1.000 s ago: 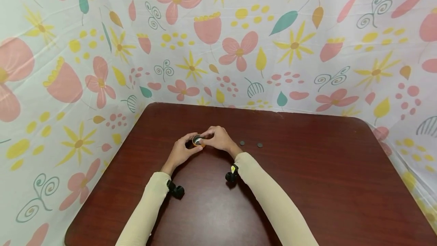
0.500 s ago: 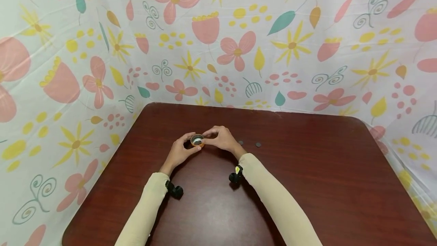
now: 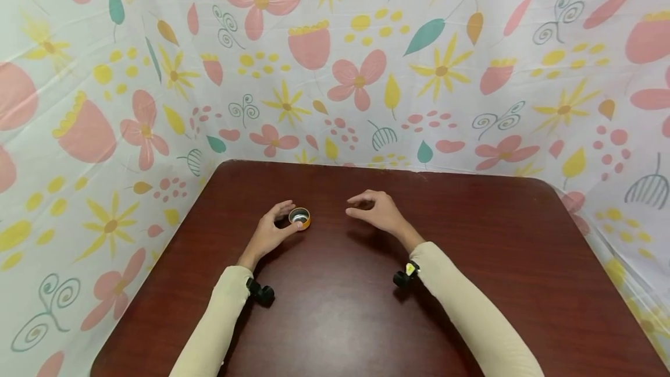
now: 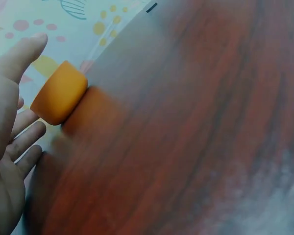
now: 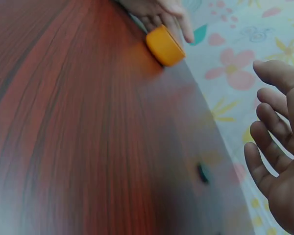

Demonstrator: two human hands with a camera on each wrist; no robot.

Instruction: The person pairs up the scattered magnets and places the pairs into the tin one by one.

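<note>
"What do we have around us in the head view?"

"A white cloth (image 3: 360, 34) printed with pink, yellow and teal flowers and leaves, behind a dark red-brown counter (image 3: 335, 290). Toward the far left we see a small orange cup (image 3: 299, 216), upright, its silvery inside showing."

"And our hands?"

"Our left hand (image 3: 268, 234) is around the cup's left side, thumb toward us, fingers beyond. Our right hand (image 3: 384, 214) is well to the right of it, over the counter, thumb and fingertips apart, its grip holding nothing."

"What does the left wrist view give us?"

"The cup's orange wall, between our raised thumb and our spread fingers. That grip is wide and not closed round the cup; whether a fingertip touches it, we can't tell."

"And the right wrist view?"

"Our right fingers are loosely curved, thumb apart from them. On the counter near that hand we see a small dark disc (image 5: 203, 173), blurred; the cup and our left hand are farther off."
</note>
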